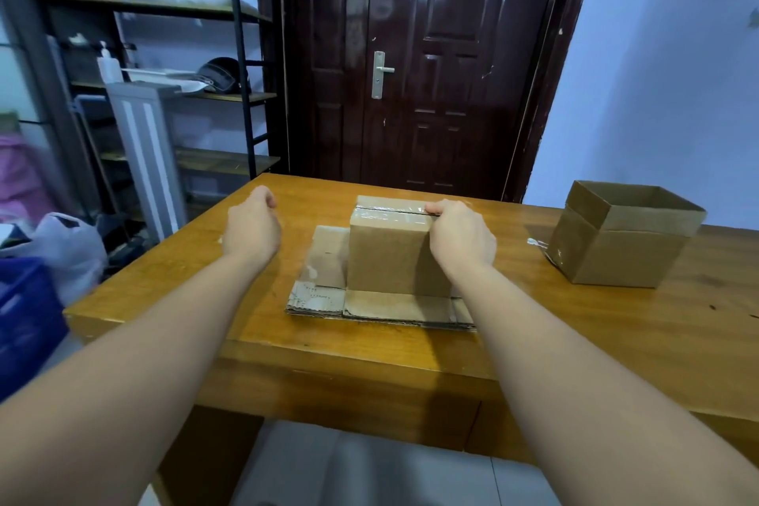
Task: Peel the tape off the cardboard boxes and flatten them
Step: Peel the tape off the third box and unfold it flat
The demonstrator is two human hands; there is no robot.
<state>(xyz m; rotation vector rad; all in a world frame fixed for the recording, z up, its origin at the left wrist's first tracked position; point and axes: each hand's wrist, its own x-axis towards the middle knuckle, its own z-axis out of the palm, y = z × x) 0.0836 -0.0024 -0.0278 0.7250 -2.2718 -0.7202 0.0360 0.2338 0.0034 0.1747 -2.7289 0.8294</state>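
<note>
A closed cardboard box stands upright in the middle of the wooden table, with clear tape running along its top seam. It rests on a stack of flattened cardboard. My right hand grips the box's top right corner, fingertips at the end of the tape. My left hand hovers to the left of the box, apart from it, fingers loosely curled with nothing in them. A second cardboard box, open at the top, stands at the right of the table with a scrap of tape at its left side.
A dark door stands behind the table. A black metal shelf rack with a helmet and bottle is at the left. A white plastic bag and a blue crate sit on the floor at left.
</note>
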